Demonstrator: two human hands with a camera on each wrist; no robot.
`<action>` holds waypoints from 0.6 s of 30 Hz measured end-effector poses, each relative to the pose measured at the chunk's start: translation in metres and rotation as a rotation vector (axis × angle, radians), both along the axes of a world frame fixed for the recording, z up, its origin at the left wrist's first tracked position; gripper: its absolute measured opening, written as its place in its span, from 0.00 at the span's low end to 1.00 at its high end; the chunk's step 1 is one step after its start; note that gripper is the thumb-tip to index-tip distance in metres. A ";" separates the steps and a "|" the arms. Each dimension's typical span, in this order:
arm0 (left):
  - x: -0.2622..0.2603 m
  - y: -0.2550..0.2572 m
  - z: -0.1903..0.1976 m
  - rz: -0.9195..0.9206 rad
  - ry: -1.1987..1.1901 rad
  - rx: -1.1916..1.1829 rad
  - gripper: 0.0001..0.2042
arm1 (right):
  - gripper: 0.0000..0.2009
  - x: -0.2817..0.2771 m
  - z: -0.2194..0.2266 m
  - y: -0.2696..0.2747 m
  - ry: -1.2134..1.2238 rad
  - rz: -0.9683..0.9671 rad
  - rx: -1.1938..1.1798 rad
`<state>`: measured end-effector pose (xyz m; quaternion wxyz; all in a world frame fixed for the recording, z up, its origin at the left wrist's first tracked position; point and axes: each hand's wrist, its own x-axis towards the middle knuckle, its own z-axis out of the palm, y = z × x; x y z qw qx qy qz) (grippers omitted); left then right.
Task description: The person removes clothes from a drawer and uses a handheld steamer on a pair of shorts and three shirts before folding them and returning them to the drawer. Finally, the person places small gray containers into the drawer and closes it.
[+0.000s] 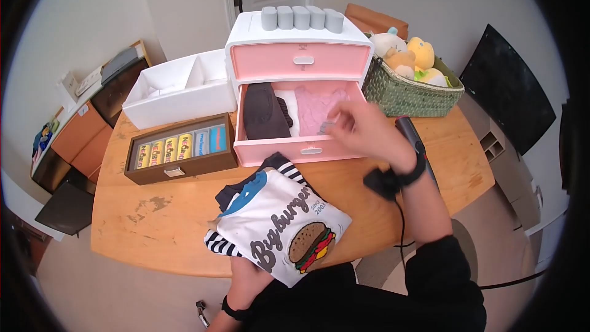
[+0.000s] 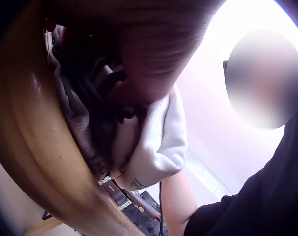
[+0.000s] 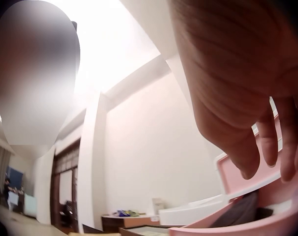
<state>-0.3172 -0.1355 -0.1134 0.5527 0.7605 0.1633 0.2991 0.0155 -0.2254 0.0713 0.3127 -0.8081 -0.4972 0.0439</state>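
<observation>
- Here's the white burger shirt (image 1: pixel 276 224), topping a folded bundle with striped sleeves (image 1: pixel 221 243), right at the table's (image 1: pixel 141 233) near edge and poking past it.
- Left hand (image 1: pixel 247 280) is underneath, supporting the bundle; its fingers are buried, so I can't tell how far they curl.
- Right hand (image 1: pixel 364 129) hovers over the open drawer's (image 1: pixel 270 152) right side, fingers loosely bent and apparently holding nothing.
- Inside that drawer: dark garment (image 1: pixel 264 110) by the left wall, white cloth (image 1: pixel 289 107) mid-way, pink garment (image 1: pixel 316 106) rightward.
- Up top, five grey blocks (image 1: pixel 301 17) line the cabinet's (image 1: pixel 246 31) roof.
- Leftward on the table, a brown case (image 1: pixel 178 171) shows yellow and blue packs; behind it, a white divided box (image 1: pixel 178 101).
- Far right edge: a green basket (image 1: pixel 412 95) of plush toys (image 1: pixel 421 52).
</observation>
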 end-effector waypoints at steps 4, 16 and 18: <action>0.004 0.010 -0.008 0.087 0.040 0.170 0.37 | 0.35 0.076 -0.009 0.062 -0.187 -0.089 -0.533; 0.004 0.020 -0.005 0.113 0.085 0.343 0.40 | 0.29 0.149 -0.092 0.108 0.316 -0.136 -0.957; 0.004 0.019 -0.003 0.110 0.078 0.329 0.41 | 0.23 0.167 -0.112 0.110 0.343 -0.118 -0.790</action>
